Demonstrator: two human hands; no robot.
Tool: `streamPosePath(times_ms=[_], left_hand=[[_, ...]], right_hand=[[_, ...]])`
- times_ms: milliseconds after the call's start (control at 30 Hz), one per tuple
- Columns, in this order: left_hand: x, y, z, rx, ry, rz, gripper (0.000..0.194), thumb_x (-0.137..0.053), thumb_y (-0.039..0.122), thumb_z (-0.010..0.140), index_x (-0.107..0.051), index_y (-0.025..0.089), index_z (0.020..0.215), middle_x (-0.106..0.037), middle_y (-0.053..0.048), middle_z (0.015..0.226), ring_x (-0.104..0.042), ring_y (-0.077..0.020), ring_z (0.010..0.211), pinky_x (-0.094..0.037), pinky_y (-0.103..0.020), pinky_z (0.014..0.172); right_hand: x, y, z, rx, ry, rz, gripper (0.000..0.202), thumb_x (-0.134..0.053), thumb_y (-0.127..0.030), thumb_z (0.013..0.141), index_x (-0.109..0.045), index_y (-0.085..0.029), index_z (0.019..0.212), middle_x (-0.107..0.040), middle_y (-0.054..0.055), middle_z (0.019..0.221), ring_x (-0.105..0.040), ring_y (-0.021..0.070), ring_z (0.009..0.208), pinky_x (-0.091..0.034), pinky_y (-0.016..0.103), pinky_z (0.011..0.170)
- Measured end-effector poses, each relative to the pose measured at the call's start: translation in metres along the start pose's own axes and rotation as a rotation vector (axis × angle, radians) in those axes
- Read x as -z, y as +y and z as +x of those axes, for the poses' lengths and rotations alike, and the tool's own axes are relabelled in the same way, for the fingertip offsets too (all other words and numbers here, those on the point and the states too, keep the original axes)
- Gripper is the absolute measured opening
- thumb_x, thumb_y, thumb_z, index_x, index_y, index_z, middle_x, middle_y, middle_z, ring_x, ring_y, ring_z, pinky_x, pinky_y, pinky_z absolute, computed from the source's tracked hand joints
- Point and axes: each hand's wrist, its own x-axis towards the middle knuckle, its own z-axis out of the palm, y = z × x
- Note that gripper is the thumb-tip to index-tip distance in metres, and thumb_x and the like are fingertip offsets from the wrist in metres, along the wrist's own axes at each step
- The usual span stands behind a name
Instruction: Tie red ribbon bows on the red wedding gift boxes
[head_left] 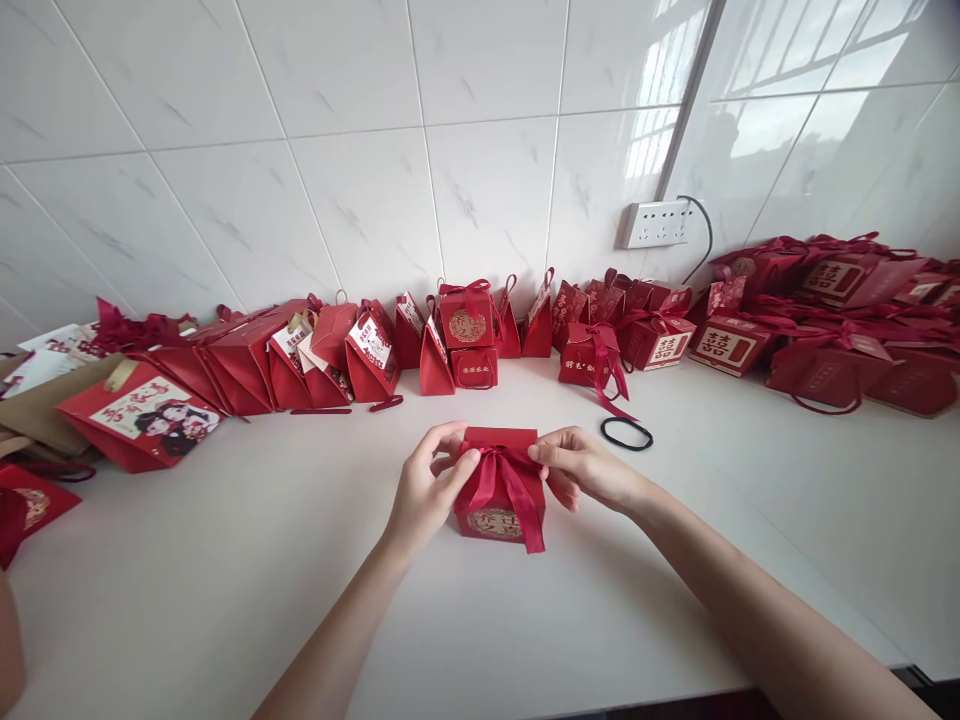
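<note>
A red gift box (pixel 469 522) with gold characters on its front stands upright on the white tabletop, in the middle of the head view. A dark red ribbon (pixel 523 500) is tied in a bow on top, its tails hanging down the front. My left hand (pixel 427 485) pinches the bow's left loop between thumb and fingers, at the box's upper left edge. On the other side, my right hand (pixel 589 465) pinches the right loop, its lower fingers curled beside the box. Part of the bow is hidden by my fingertips.
A black elastic band (pixel 627 433) lies right of my right hand. Red gift boxes line the tiled wall, including a picture-fronted box (pixel 150 415) at left and a pile of boxes (pixel 847 340) at right. A power strip (pixel 658 224) hangs on the wall.
</note>
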Motion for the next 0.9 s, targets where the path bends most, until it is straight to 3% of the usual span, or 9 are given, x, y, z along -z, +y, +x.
streamPosePath(times_ms=[100,200,333,467,600,767,900], left_hand=[[0.001,0.0032,-0.0002,0.056,-0.057,-0.003,0.032,-0.062,0.047,0.078,-0.063,0.019,0.093,-0.062,-0.003,0.089,-0.058,-0.0154,0.079,-0.047,-0.023,0.067],[0.0011,0.0049,0.0006,0.07,-0.044,-0.001,0.03,-0.06,0.047,0.079,-0.057,0.017,0.074,-0.055,0.001,0.068,-0.05,-0.0118,0.063,-0.04,-0.021,0.056],[0.0001,0.0028,0.0036,0.04,-0.021,-0.078,0.029,-0.059,0.043,0.08,-0.05,0.018,0.07,-0.047,0.003,0.066,-0.044,-0.0102,0.063,-0.037,-0.02,0.059],[-0.0022,0.0004,0.0053,0.084,-0.043,-0.105,0.04,-0.053,0.05,0.082,-0.04,0.018,0.063,-0.033,0.005,0.059,-0.032,-0.009,0.056,-0.029,-0.021,0.053],[-0.0044,0.0008,0.0041,0.124,-0.046,-0.064,0.031,-0.055,0.046,0.082,-0.047,0.018,0.072,-0.042,0.004,0.064,-0.037,-0.0094,0.059,-0.031,-0.021,0.056],[-0.0038,0.0033,0.0039,0.133,-0.13,-0.124,0.02,-0.06,0.036,0.078,-0.054,0.017,0.076,-0.049,0.002,0.071,-0.043,-0.0098,0.064,-0.033,-0.021,0.059],[-0.0028,0.0068,0.0055,0.158,-0.164,-0.267,0.027,-0.06,0.037,0.076,-0.049,0.016,0.064,-0.043,0.002,0.065,-0.039,-0.009,0.062,-0.031,-0.02,0.058]], right_hand=[[0.0008,0.0,-0.0006,0.0,0.01,-0.005,0.043,-0.065,-0.054,0.072,-0.054,-0.015,0.058,-0.044,-0.005,0.031,-0.043,0.0076,0.03,-0.028,0.021,0.042],[0.0031,0.0014,-0.0006,-0.001,-0.002,0.011,0.041,-0.065,-0.05,0.073,-0.05,-0.016,0.056,-0.037,-0.008,0.03,-0.043,0.0082,0.03,-0.028,0.022,0.042],[0.0069,0.0036,0.001,0.006,-0.009,0.027,0.043,-0.064,-0.049,0.075,-0.043,-0.018,0.054,-0.029,-0.01,0.033,-0.044,0.0084,0.031,-0.025,0.022,0.042],[0.0079,0.003,0.0025,0.012,0.017,0.019,0.044,-0.064,-0.05,0.074,-0.042,-0.018,0.055,-0.031,-0.01,0.032,-0.045,0.009,0.031,-0.026,0.023,0.044],[0.0065,0.0011,0.0017,-0.003,0.037,0.011,0.044,-0.065,-0.054,0.073,-0.046,-0.018,0.056,-0.035,-0.009,0.032,-0.044,0.0089,0.03,-0.027,0.023,0.044],[0.0056,-0.0002,0.0012,0.03,0.062,-0.008,0.045,-0.064,-0.052,0.074,-0.043,-0.018,0.053,-0.037,-0.008,0.031,-0.044,0.0086,0.03,-0.029,0.024,0.046],[0.0068,0.0002,0.0026,0.046,0.061,-0.006,0.044,-0.063,-0.051,0.075,-0.044,-0.018,0.054,-0.038,-0.008,0.032,-0.045,0.0082,0.031,-0.029,0.024,0.046]])
